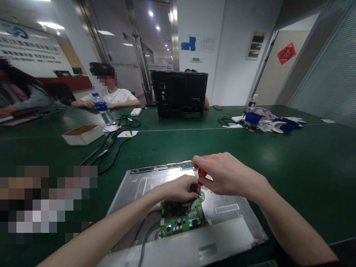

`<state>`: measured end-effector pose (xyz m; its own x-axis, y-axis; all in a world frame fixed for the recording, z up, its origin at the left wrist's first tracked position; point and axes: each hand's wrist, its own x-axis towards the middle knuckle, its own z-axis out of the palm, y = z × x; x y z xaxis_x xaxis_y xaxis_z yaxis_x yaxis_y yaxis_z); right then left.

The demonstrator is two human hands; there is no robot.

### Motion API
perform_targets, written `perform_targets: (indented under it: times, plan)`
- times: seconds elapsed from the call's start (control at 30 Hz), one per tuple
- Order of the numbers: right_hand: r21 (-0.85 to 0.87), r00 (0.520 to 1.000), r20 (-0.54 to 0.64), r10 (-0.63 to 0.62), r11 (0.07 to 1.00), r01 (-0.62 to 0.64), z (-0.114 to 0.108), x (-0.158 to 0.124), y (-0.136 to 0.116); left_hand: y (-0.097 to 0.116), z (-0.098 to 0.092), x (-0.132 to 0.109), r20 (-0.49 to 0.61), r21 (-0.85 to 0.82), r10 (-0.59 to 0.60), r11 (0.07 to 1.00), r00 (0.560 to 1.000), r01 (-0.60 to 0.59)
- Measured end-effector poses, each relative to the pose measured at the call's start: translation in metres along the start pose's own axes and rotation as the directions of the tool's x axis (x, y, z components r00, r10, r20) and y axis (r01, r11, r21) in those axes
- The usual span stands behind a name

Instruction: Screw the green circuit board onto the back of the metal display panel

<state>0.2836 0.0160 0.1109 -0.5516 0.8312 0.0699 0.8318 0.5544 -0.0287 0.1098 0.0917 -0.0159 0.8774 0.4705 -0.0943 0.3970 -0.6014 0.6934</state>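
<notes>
A bare metal monitor panel (230, 218) lies flat on the green table in front of me, with a green circuit board (182, 218) screwed onto its near middle. My right hand (225, 172) is closed around a red-handled screwdriver (201, 173) held upright over the board's far edge. My left hand (179, 188) is pinched at the screwdriver's tip, fingers together right by the board. Grey cables (144, 231) run from the board toward me.
A black monitor back shell (179, 94) stands upright across the table. A cardboard box (82, 134), water bottle (103, 108) and black cables (114, 142) lie to the left; gloves and a blue item (274, 124) to the right. Two people sit at the far left.
</notes>
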Motion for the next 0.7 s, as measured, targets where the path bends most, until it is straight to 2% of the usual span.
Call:
perform_targets:
  times: [0.1, 0.27, 0.53, 0.7]
  plan:
    - [0.011, 1.0, -0.011, -0.017, 1.0, 0.017, -0.0001, -0.0009, -0.0011, -0.0001, -0.0008, 0.0008, 0.01, -0.006, 0.013, 1.0, 1.0, -0.013]
    - [-0.039, 0.999, -0.003, 0.043, 0.998, -0.044, 0.0011, 0.0014, -0.0011, 0.0017, -0.0018, -0.0008, 0.009, 0.007, 0.024, 1.0, 1.0, -0.024]
    - [-0.003, 1.0, 0.004, -0.012, 1.0, 0.012, -0.0025, -0.0012, -0.0041, 0.0003, -0.0024, 0.0015, 0.02, 0.013, 0.024, 1.0, 1.0, -0.024]
    - [-0.044, 0.999, 0.009, 0.05, 0.998, -0.05, -0.0011, -0.0005, -0.0045, 0.0026, -0.0029, 0.0004, 0.011, 0.001, 0.039, 0.999, 0.999, -0.039]
